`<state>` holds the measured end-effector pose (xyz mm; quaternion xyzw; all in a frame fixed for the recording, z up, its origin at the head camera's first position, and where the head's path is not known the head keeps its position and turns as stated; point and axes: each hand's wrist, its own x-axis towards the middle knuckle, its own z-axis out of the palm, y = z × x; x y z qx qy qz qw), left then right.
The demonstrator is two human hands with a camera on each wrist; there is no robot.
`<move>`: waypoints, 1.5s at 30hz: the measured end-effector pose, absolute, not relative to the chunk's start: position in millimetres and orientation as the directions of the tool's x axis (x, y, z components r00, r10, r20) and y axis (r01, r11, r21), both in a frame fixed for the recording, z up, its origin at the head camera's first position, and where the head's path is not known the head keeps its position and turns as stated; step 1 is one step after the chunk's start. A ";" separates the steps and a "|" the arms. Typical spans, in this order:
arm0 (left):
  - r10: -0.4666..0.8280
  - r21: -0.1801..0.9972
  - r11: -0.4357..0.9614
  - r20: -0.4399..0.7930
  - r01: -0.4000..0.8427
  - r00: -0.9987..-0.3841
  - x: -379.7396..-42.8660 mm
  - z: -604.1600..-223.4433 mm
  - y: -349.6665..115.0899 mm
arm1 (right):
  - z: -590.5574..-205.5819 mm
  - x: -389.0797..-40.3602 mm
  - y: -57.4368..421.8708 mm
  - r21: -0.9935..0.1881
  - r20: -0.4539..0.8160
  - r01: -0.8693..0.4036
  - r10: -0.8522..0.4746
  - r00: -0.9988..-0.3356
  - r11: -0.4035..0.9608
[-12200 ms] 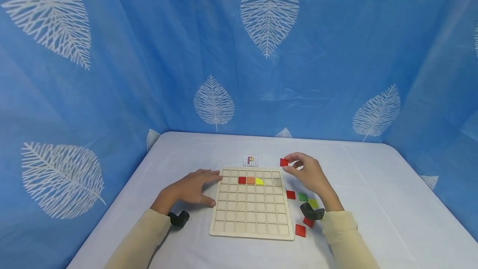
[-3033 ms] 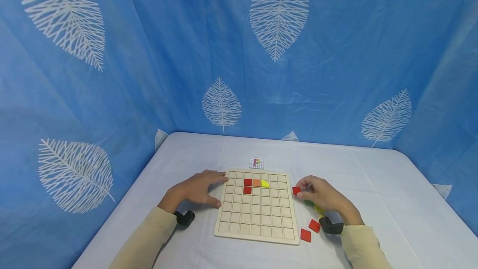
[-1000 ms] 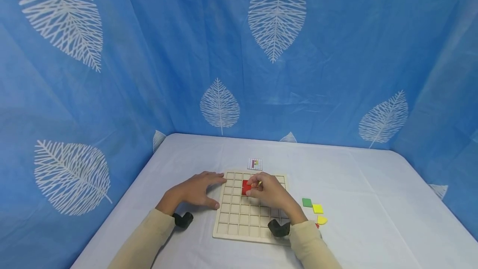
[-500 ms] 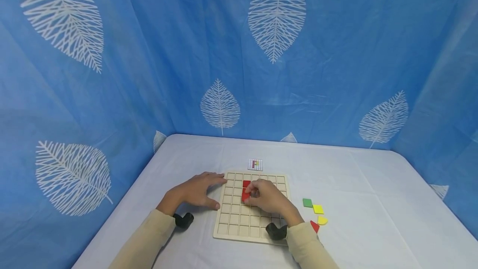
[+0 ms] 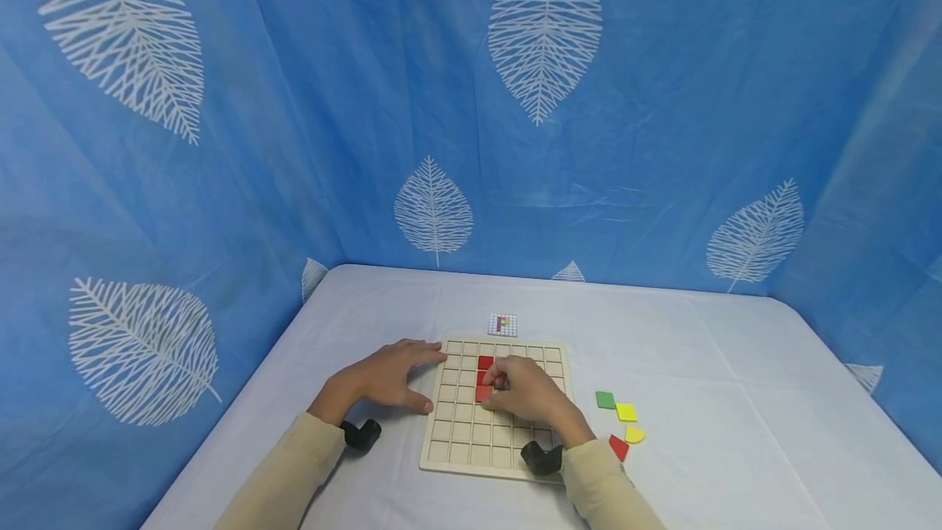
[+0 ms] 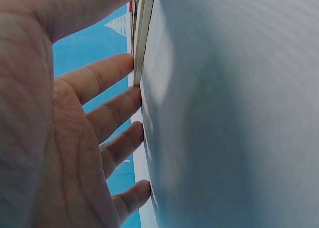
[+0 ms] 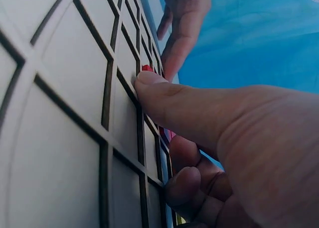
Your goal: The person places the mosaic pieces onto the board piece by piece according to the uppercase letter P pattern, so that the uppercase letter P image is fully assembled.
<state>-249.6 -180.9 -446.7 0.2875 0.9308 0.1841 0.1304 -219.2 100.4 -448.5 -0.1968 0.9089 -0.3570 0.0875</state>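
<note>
A pale wooden grid board (image 5: 459, 455) lies on the white table. My right hand (image 5: 526, 389) is over it, thumb and fingertips pinching a red square tile (image 5: 482, 393). That tile sits below two other red tiles (image 5: 486, 362) in the same column; in the right wrist view the thumb tip is at a bit of red tile (image 7: 147, 67). The orange and yellow pieces in the upper row are hidden behind the right hand. My left hand (image 5: 390, 375) is spread at the board's left side, and its fingertips touch the board's edge (image 6: 142, 44) in the left wrist view.
A small printed pattern card (image 5: 503, 325) lies behind the board. To the right are a green tile (image 5: 605, 400), a yellow square (image 5: 626, 412), a rounded yellow piece (image 5: 634, 434) and a red tile (image 5: 618, 447) partly covered by the right sleeve. A blue leaf-print curtain (image 5: 625, 211) surrounds the table.
Since three seconds ago my right hand has carried a red tile from beside the board onto it, then down the column to below the other two. The left hand stays at the board's edge.
</note>
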 end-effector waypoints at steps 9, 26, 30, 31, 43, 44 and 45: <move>0.588 0.419 0.764 -0.138 0.491 -0.797 -249.9 -446.4 -181.6 | -450.8 -221.4 103.7 -0.691 -0.031 -0.305 -0.449 -0.893 0.655; 0.580 0.410 0.771 -0.136 0.487 -0.804 -249.2 -446.5 -179.6 | -450.4 -225.4 113.3 -0.700 -0.013 -0.316 -0.454 -0.891 0.640; 0.578 0.407 0.774 -0.137 0.486 -0.805 -249.2 -446.1 -178.9 | -450.1 -225.6 113.6 -0.699 -0.017 -0.317 -0.457 -0.889 0.641; 0.577 0.406 0.774 -0.138 0.485 -0.805 -249.1 -446.0 -178.9 | -450.0 -225.7 113.7 -0.700 -0.017 -0.317 -0.459 -0.888 0.639; 0.571 0.407 0.777 -0.138 0.479 -0.809 -248.4 -447.3 -179.1 | -444.6 -226.5 117.5 -0.724 0.009 -0.349 -0.498 -0.867 0.595; 0.570 0.406 0.778 -0.138 0.479 -0.810 -248.6 -447.6 -179.1 | -443.4 -226.3 117.5 -0.726 0.020 -0.357 -0.500 -0.866 0.588; 0.569 0.405 0.780 -0.138 0.478 -0.811 -248.8 -447.9 -179.1 | -442.1 -225.9 117.5 -0.728 0.031 -0.363 -0.501 -0.865 0.581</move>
